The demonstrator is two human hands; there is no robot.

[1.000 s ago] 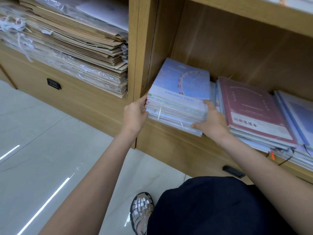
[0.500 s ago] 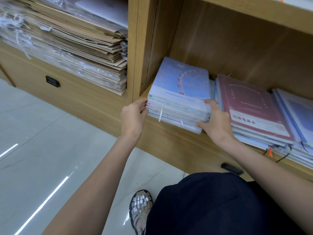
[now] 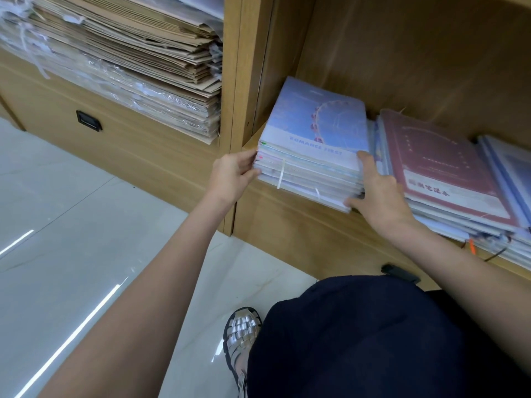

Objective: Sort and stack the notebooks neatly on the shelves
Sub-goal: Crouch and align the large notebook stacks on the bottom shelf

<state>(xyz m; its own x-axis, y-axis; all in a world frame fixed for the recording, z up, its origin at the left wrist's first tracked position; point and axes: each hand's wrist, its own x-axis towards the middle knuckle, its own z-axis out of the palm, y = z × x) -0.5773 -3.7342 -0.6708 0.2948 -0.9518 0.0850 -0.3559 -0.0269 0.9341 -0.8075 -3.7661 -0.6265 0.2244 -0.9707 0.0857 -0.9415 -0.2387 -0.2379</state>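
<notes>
Head view, stack: notebook stack (image 3: 313, 156) lies at the left end of the shelf (image 3: 290, 222), squared up.
Left hand (image 3: 232, 176): fingers curled against the stack's left edge.
Right hand (image 3: 379, 196): grips its right front corner.
Neighbours: red-covered pile (image 3: 442, 168) just beside, fanned and untidy.
Progress: one stack aligned; the piles to its right likely remain.

Tight sides, open height

The blue notebook stack (image 3: 313, 150) sits near the wooden divider (image 3: 244, 81) on its left, leaving only a narrow gap. The red notebook pile (image 3: 442, 165) presses close on its right. Above both stacks the shelf (image 3: 402, 53) bay stands open to the back wall.
</notes>
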